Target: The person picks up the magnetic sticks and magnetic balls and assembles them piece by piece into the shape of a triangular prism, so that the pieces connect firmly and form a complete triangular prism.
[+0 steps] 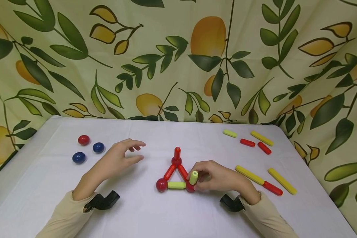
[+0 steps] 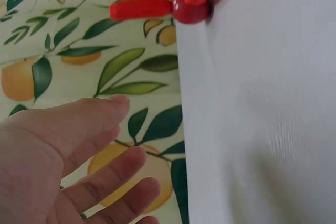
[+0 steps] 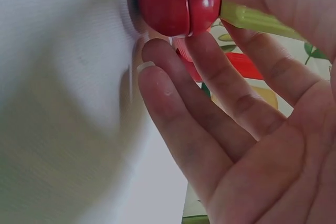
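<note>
Red and yellow-green, a ball-and-rod triangle (image 1: 182, 172) lay between the two hands, reaching leftward from the right fingers. Thumb and fingers of the right hand (image 1: 217, 177) were drawn narrow, pinching its near right ball (image 3: 164, 3) at the foot of an upright yellow-green rod (image 1: 193, 178). Left of those fingertips ran a flat yellow-green rod (image 1: 177, 185), ending at the near left ball (image 1: 162, 185). Beyond them an upright red rod (image 1: 177, 153) stood on the far ball (image 2: 190, 11), which two slanting red rods (image 1: 170, 172) joined to the near corners.

Wide and holding nothing, the fingers of the left hand (image 1: 119, 155) were apart from the triangle, to its left. Left of these fingers lay a loose red ball (image 1: 84, 140) and two dark blue balls (image 1: 78, 157). Right of the right fingers, a yellow rod (image 1: 250, 175) met a red rod (image 1: 273, 188) end to end; farther beyond were two short red rods (image 1: 247, 142), all on a white tablecloth (image 1: 131, 211).
</note>
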Demonstrator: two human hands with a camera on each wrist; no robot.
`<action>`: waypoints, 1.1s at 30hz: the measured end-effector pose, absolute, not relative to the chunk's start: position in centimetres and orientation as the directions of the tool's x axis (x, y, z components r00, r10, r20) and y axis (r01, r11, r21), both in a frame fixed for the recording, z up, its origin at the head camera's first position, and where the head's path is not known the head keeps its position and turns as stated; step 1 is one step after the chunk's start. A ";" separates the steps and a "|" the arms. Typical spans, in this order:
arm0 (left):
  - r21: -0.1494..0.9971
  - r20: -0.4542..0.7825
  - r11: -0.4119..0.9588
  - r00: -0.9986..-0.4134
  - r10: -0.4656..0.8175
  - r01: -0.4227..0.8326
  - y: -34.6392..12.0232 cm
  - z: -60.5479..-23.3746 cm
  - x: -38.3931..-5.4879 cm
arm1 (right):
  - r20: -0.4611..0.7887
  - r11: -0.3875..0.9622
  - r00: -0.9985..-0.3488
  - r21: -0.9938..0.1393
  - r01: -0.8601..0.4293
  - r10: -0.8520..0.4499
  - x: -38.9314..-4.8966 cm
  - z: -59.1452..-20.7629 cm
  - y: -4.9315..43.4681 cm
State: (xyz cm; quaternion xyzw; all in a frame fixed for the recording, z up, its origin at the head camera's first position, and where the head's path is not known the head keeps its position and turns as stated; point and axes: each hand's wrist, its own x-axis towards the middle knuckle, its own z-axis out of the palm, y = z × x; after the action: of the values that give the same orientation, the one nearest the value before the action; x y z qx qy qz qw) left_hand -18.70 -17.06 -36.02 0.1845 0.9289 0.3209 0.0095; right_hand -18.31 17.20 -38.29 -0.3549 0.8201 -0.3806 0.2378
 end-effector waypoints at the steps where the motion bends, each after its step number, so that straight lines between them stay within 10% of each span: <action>1: 0.596 0.110 0.729 -0.934 0.341 0.336 -17.4 -36.0 -18.8 | -0.118 0.462 -0.638 -0.789 -0.405 -0.761 -18.3 -38.3 17.1; 33: 0.496 0.158 0.817 -0.956 0.249 0.295 -26.1 -36.9 -20.9 | -0.129 0.501 -0.664 -0.764 -0.407 -0.736 -18.2 -38.5 16.8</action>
State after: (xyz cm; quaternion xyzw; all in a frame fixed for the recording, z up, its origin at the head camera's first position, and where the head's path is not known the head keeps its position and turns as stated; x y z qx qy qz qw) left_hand -20.90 -26.09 -36.89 0.1427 0.9522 0.2667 -0.0429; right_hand -18.18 16.75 -38.49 -0.3418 0.8362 -0.3644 0.2260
